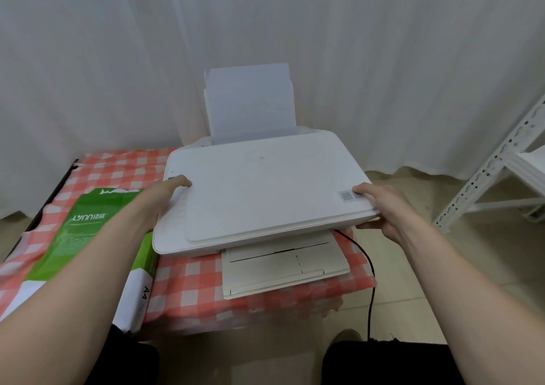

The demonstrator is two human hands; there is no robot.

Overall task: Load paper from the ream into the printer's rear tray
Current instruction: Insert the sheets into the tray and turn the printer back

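Observation:
A white printer (259, 190) sits on a low table under a red-and-white checked cloth (188, 293). White paper sheets (250, 104) stand upright in its rear tray. My left hand (165, 196) grips the printer's left edge, thumb on top. My right hand (386, 210) grips the right front corner, thumb on top and fingers underneath. The green-and-white A4 ream (88, 237) lies on the cloth to the printer's left, partly hidden by my left forearm. The printer's front output tray (283, 269) is folded out.
A black cable (370, 281) runs from the printer's right front down past the table edge to the floor. A white metal shelf frame (501, 166) stands at the right. White curtains hang close behind the table. My knees are below the table's front edge.

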